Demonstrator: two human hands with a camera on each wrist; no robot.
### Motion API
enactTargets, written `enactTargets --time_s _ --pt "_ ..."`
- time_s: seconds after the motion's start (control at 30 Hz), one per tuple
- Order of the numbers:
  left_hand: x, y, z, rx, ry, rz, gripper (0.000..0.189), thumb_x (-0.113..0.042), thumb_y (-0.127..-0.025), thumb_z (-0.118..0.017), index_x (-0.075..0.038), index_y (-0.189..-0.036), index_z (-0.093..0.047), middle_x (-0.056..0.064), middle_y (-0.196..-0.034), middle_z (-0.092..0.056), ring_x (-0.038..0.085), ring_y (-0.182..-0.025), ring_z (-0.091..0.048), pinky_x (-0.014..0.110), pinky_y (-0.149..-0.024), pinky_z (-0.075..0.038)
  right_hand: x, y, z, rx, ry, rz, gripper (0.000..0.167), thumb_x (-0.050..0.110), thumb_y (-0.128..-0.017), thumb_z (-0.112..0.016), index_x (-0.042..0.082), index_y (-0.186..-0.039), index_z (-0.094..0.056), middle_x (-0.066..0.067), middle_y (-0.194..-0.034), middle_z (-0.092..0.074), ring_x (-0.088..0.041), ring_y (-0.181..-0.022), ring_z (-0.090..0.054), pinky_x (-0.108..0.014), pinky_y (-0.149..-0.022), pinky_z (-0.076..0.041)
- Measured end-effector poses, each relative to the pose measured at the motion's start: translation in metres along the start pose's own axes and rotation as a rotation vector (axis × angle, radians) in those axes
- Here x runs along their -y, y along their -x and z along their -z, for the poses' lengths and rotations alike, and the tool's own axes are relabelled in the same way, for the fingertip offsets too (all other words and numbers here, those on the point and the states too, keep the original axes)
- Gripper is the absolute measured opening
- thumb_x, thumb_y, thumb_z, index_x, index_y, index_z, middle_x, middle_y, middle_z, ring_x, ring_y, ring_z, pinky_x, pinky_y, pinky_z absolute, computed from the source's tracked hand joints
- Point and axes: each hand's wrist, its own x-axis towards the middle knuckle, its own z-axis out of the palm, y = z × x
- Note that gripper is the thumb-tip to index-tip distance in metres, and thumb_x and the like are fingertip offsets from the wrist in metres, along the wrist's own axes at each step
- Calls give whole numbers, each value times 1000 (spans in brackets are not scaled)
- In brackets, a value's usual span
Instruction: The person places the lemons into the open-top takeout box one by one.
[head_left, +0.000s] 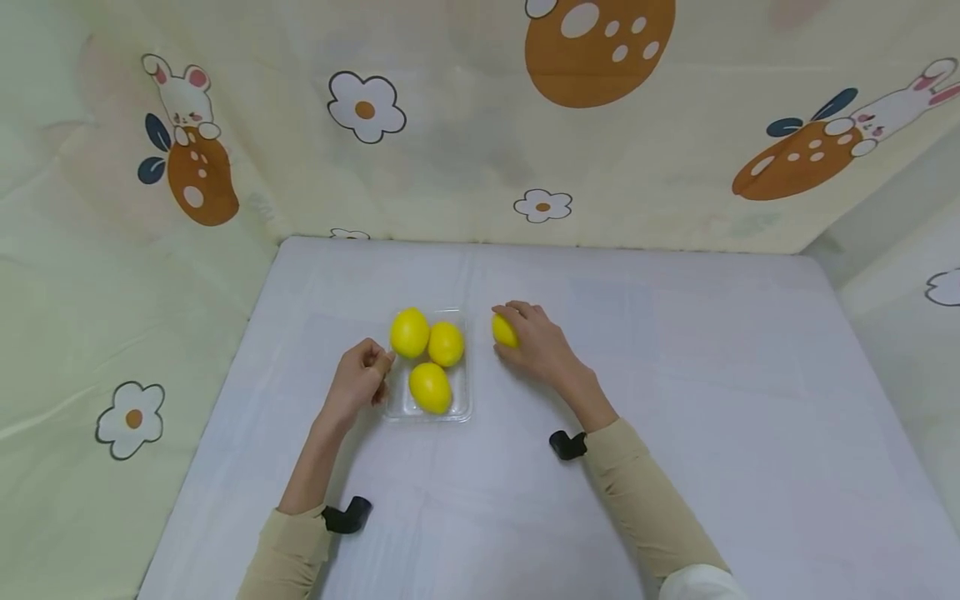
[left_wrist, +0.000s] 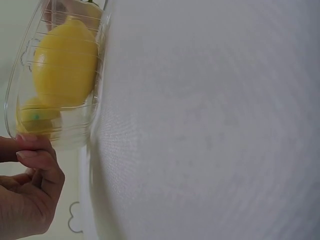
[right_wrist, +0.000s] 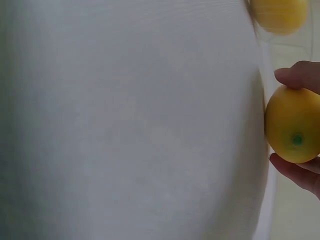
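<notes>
A clear plastic tray (head_left: 431, 419) sits left of centre on the table, holding three yellow lemons: one at its back left (head_left: 410, 332), another at its back right (head_left: 446, 344), a third toward its front (head_left: 431, 388). At the tray's left side, my left hand (head_left: 358, 379) pinches the rim between thumb and finger; the left wrist view shows those fingertips (left_wrist: 31, 145) at the tray's edge. My right hand (head_left: 542, 346) grips another lemon (right_wrist: 292, 125) just right of the tray, with thumb and fingers on opposite sides of it. The palm side hides part of this lemon from the head view.
A white cloth covers the table (head_left: 675, 400). Behind it hangs a cream curtain (head_left: 450, 175) printed with rabbits and flowers, continuing along the left and right sides. A black wrist mount (head_left: 348, 516) juts from the left cuff, and another black mount (head_left: 567, 445) from the right.
</notes>
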Motion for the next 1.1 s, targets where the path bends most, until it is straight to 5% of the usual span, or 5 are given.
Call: enactTargets --time_s 0.87,1.1 --pt "0 1 -3 6 -4 -1 20 -16 -105 -56 -1 -94 -50 4 -66 -49 16 -48 -47 23 -46 -42 -1 14 -2 -34 -2 2 55 18 -94 -74 8 -144 -54 -19 -138 -57 -36 -120 -58 -50 -100 -55" --pt "-1 3 -1 6 -11 -12 20 -17 -105 -57 0 -95 -51 4 -67 -49 17 -50 -47 24 -47 -43 18 33 0 -95 -138 11 56 22 -94 -75 11 -144 -53 -16 -139 -57 -34 -119 -60 -50 -101 -55"
